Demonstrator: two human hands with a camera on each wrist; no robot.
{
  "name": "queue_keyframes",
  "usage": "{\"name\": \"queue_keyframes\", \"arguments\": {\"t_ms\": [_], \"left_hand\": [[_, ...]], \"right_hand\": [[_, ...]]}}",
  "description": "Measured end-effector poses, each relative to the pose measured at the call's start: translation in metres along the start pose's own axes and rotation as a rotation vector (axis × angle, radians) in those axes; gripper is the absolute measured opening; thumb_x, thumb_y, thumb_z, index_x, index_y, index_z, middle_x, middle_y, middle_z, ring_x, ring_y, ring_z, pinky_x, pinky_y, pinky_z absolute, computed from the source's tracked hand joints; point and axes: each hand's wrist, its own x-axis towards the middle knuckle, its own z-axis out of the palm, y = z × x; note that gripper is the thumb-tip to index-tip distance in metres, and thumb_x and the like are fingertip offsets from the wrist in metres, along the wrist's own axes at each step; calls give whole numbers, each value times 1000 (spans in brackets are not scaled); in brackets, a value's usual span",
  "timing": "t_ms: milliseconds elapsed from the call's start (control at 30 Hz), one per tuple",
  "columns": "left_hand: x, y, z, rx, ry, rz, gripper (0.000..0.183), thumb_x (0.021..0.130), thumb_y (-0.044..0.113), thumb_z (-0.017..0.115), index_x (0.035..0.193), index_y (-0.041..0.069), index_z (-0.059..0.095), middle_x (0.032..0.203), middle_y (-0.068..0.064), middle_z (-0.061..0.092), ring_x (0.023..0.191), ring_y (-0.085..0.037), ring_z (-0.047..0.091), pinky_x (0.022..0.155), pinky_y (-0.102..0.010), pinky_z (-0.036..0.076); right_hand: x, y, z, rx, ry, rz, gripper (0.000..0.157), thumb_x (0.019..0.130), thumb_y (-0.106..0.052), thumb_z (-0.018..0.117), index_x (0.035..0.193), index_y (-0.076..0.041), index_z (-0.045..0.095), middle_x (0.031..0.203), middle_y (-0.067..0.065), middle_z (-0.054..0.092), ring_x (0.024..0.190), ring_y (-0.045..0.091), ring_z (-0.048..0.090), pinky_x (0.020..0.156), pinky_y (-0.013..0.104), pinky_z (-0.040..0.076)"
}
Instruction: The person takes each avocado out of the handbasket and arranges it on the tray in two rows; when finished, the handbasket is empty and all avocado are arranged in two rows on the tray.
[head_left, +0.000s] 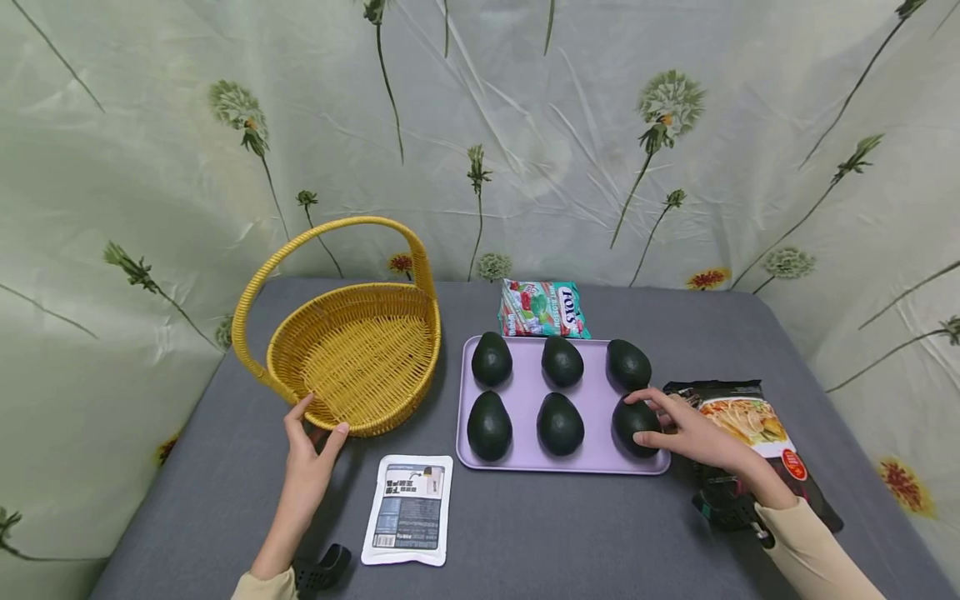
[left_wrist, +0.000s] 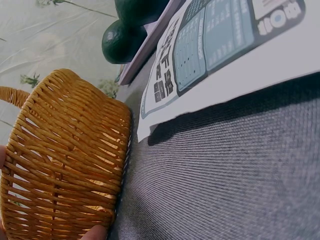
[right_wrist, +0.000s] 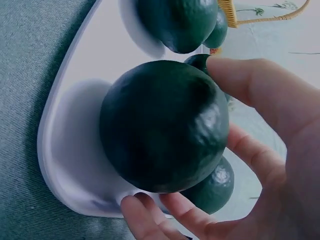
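Observation:
A yellow woven basket (head_left: 360, 358) with a tall arched handle stands at the left. My left hand (head_left: 309, 454) holds its near rim, the index finger on the edge and the thumb against the front; in the left wrist view its woven side (left_wrist: 65, 160) fills the left part. Over at the right, my right hand (head_left: 686, 429) grips the front right avocado (head_left: 636, 427), thumb on one side and fingers round the other. That dark green avocado (right_wrist: 165, 127) sits low over the lilac tray (head_left: 525, 462), where several more avocados (head_left: 560, 425) lie in two rows.
A white printed pouch (head_left: 407, 510) lies between the basket and the tray's front. Behind the tray is a teal FOX'S candy bag (head_left: 543, 308). A black noodle packet (head_left: 750, 425) lies under my right forearm. Flowered cloth (head_left: 525, 150) hangs behind the grey table (head_left: 570, 533).

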Motion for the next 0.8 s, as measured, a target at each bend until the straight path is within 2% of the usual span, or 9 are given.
{"name": "queue_keyframes", "arguments": {"t_ms": [333,500,600,700,800], "left_hand": [[1,-1,-1,-8,-5,5,69,98,13,55,148,1,9,151,-26,8,129,-51,26,99,-61,25],[0,9,-6,15,-43,-27,71,98,15,54,149,2,5,151,-27,8,129,-51,27,97,-60,29],[-3,23,-14,134,-97,-49,72,100,20,53,149,1,5,149,-31,10,128,-52,29,96,-62,31],[-8,43,-26,337,-188,-70,73,100,30,51,149,-2,8,142,-37,16,124,-54,34,91,-63,37],[-12,64,-34,523,-260,-70,75,99,43,49,149,1,13,134,-36,23,113,-51,44,78,-57,44]], "right_hand": [[0,2,1,0,53,-15,47,90,-21,68,131,-10,48,127,27,45,108,48,50,79,59,45],[1,-2,-1,15,119,-32,46,90,-17,67,131,-7,49,124,27,44,108,46,52,82,57,46],[2,-6,-2,26,163,-40,46,92,-16,64,133,-5,47,124,29,41,108,46,52,83,56,47],[4,-10,-3,-5,210,-43,46,94,-17,62,136,-5,45,125,28,41,109,45,51,84,56,46],[7,-15,-3,-43,267,-44,48,95,-18,61,137,-4,44,127,27,42,112,44,49,86,58,44]]}}
